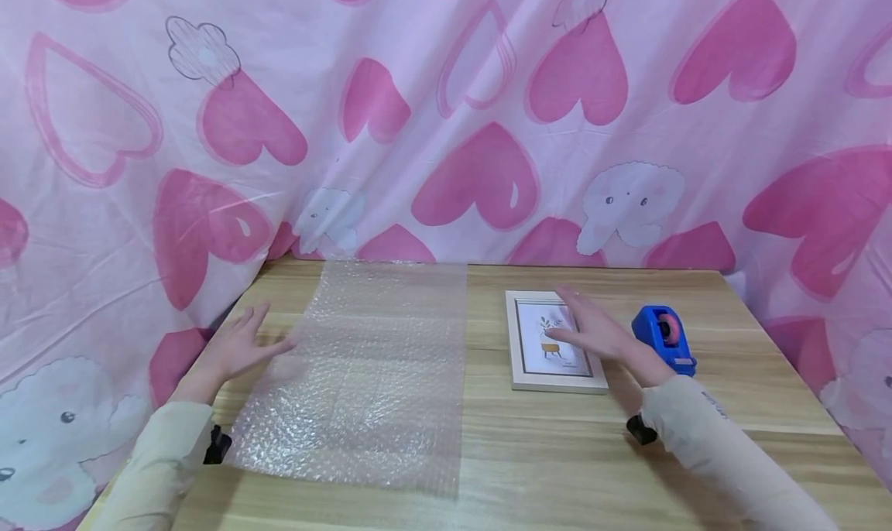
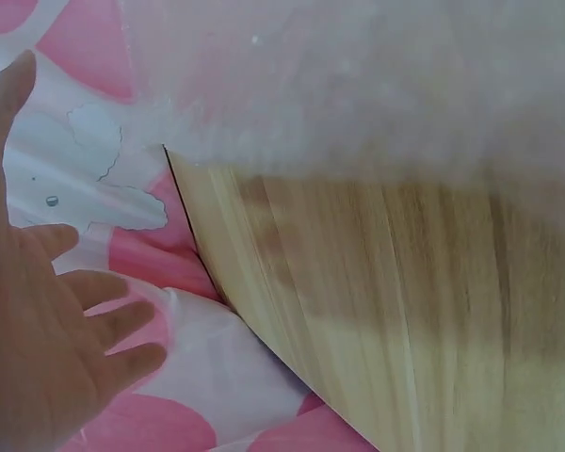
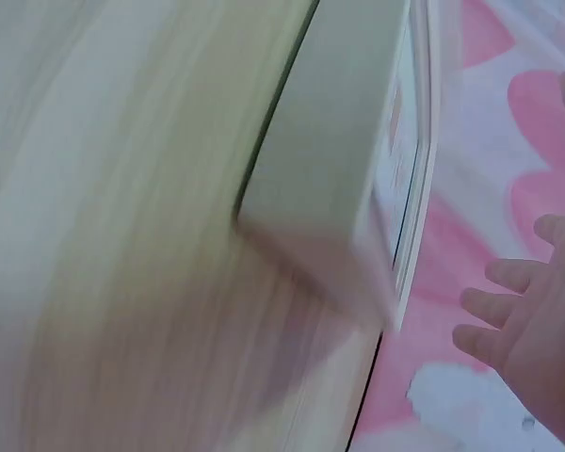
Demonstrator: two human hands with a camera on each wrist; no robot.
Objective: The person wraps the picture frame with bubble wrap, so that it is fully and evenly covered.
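Work is looking barely begun, judging by the layout: the bubble wrap (image 1: 376,376) is lying spread flat on the left part of the surface (image 1: 543,461), unfolded, and that much is appearing done. The picture frame (image 1: 538,359) is lying face up to the right of the wrap, bare, with a strip of surface showing between them. No tape is showing on either; the blue tape dispenser (image 1: 651,326) is standing just right of the frame, near the right wrist, holding its pink roll. Any bringing together of frame, wrap and tape is seeming left to do. Right grip (image 1: 601,333): hovering over the frame's right side, fingers spreading loosely, released, holding nothing; the right wrist view is showing a gap between fingers and frame, so the frame is lying close by and below, ungrasped. Left grip (image 1: 235,351): also released, fingers fanning out, hanging by the wrap's left edge, thumb side overlapping that edge in the head view; contact is not showing clearly. Frame is sitting well apart from this left grip, across the wrap.
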